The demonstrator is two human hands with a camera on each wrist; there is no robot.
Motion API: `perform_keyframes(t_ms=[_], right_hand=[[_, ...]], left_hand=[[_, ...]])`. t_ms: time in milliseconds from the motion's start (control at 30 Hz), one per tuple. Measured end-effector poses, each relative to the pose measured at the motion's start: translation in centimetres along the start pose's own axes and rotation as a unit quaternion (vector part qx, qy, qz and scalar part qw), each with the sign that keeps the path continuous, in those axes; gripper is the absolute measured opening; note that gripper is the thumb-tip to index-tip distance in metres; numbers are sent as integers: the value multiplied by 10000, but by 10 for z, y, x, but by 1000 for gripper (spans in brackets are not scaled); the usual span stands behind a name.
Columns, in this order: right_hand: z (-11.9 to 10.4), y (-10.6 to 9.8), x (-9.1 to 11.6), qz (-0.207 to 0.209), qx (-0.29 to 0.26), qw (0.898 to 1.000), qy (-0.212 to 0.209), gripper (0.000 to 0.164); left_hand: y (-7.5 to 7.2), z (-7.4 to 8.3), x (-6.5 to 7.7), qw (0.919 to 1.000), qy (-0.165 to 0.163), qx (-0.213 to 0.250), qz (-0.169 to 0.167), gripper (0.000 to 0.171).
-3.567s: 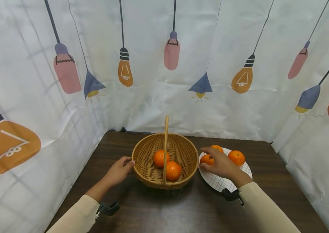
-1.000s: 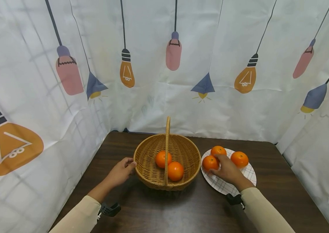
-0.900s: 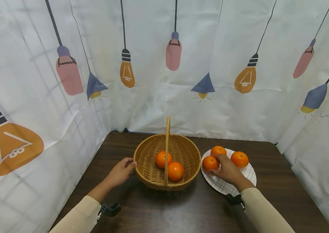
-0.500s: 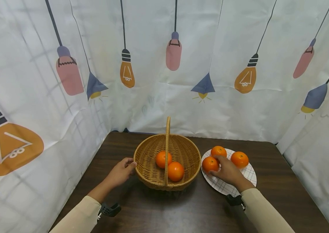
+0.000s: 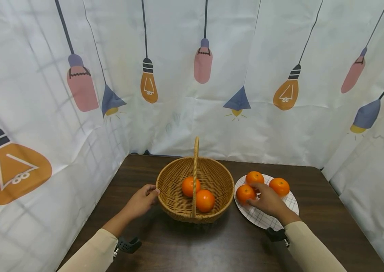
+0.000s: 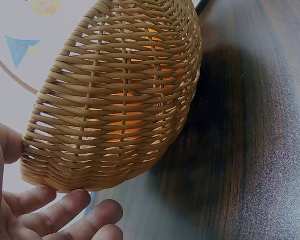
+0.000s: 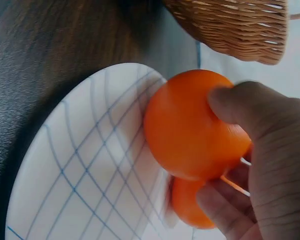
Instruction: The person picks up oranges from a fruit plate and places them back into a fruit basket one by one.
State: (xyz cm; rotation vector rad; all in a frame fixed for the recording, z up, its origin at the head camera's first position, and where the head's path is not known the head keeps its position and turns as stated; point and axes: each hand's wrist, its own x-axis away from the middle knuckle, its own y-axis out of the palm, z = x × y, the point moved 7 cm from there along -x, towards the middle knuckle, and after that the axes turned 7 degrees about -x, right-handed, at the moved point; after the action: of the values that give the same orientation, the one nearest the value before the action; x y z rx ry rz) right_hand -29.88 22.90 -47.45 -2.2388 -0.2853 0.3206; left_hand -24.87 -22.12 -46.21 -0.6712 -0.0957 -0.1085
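A wicker basket [image 5: 173, 206] with a tall arched handle stands mid-table, with two oranges [image 5: 205, 200] inside. My left hand [image 5: 141, 202] grips its left rim, thumb [image 6: 7, 142] on one side and fingertips [image 6: 72, 200] on the other in the left wrist view. To the right, a white plate [image 5: 263, 219] with a thin grid pattern bears more oranges. My right hand [image 5: 269, 201] holds the orange [image 7: 190, 125] nearest the basket, thumb on one side and fingers partly hidden behind it. That orange sits close over the plate. Beyond it are a back orange [image 5: 254, 177] and a right orange [image 5: 279, 187].
The dark wooden table [image 5: 192, 249] runs under everything. A white curtain [image 5: 178, 124] printed with lamps and bulbs hangs behind the table and along both sides. The basket's right rim stands right beside the plate's left edge.
Since the earliest frame, my right hand has come down onto the orange at the plate's left and taken hold of it. My left hand keeps its grip on the basket rim.
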Motion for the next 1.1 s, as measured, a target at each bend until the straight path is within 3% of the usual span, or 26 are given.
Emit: perform_keyframes(t_ms=[133, 500, 700, 1100], right_hand=[[-1, -3, 0, 32, 63, 9999, 77, 57], [7, 4, 0, 27, 10, 9985, 555, 70], [5, 7, -2, -57, -30, 9990, 444, 81], [6, 8, -2, -89, 88, 9997, 198, 80]], left_hand=[[-1, 0, -1, 10000, 25, -6, 17, 52], [0, 2, 2, 10000, 20, -13, 44, 48], [0, 3, 3, 10000, 10, -2, 57, 48], [0, 4, 4, 10000, -11, -13, 47, 48]])
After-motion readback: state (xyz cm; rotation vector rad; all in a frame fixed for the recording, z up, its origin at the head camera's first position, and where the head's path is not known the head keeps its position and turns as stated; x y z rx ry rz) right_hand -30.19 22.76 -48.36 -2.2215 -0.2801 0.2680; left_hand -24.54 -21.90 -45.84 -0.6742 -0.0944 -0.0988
